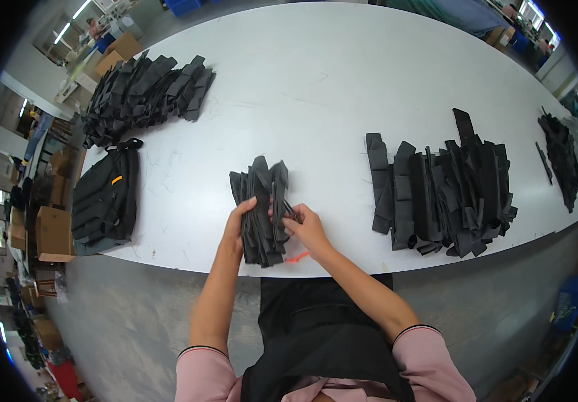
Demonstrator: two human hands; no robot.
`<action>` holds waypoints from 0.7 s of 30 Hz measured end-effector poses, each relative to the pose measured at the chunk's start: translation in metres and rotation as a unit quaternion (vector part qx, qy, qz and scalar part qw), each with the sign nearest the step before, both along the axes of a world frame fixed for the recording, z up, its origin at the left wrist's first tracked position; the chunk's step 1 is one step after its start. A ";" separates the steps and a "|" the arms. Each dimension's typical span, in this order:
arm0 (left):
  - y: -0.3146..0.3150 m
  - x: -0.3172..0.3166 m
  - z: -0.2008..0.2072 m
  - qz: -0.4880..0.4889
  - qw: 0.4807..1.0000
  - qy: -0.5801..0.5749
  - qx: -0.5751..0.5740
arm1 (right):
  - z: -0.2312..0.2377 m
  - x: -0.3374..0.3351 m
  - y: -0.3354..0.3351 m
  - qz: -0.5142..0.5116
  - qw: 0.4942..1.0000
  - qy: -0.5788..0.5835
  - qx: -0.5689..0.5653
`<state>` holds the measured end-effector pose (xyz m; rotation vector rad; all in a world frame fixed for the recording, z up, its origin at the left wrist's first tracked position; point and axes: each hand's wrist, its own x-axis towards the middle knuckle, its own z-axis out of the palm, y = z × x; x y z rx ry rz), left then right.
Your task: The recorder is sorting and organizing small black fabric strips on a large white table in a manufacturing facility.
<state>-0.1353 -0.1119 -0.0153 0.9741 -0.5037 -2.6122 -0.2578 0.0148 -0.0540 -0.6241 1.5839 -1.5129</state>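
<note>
A bundle of black fabric strips [257, 221] stands near the front edge of the table, in front of me. My left hand [238, 218] is closed around its left side, with the thumb on top. At the bundle's right side, my right hand [306, 230] has its fingers curled around a small dark scissors-like tool [292, 213], mostly covered by the fingers. These fingertips touch or nearly touch the rightmost strips. A bright orange strip [297, 257] lies just below the right hand; whether it is tied to the tool cannot be made out.
On the white table [302, 87], a wide row of black strips [440, 194] lies to the right. A larger heap [145, 94] sits far left, above a black backpack [106, 197]. Another dark pile [560, 161] rests at the right rim. Cardboard boxes [54, 234] stand beyond the left edge.
</note>
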 end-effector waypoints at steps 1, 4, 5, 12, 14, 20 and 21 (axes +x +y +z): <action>0.008 0.000 0.000 -0.006 1.000 -0.001 -0.001 | 0.011 0.001 0.009 0.020 0.984 -0.176 -0.030; 0.036 -0.011 0.006 -0.021 0.997 -0.048 -0.056 | 0.032 0.006 0.027 -0.005 0.981 -0.187 -0.048; 0.042 -0.012 0.007 -0.040 0.997 -0.046 -0.055 | 0.035 0.007 0.031 -0.018 0.984 -0.170 -0.059; 0.063 -0.068 0.070 -0.125 0.955 -0.057 -0.262 | 0.068 -0.034 0.059 -0.029 0.985 -0.132 -0.108; 0.077 -0.102 0.092 -0.168 0.940 -0.044 -0.294 | 0.087 -0.057 0.075 -0.085 0.974 -0.165 -0.126; 0.125 -0.187 0.128 -0.214 0.894 0.009 -0.393 | 0.125 -0.114 0.133 -0.230 0.941 -0.132 -0.210; 0.132 -0.197 0.129 -0.212 0.880 0.017 -0.425 | 0.127 -0.120 0.138 -0.259 0.930 -0.122 -0.232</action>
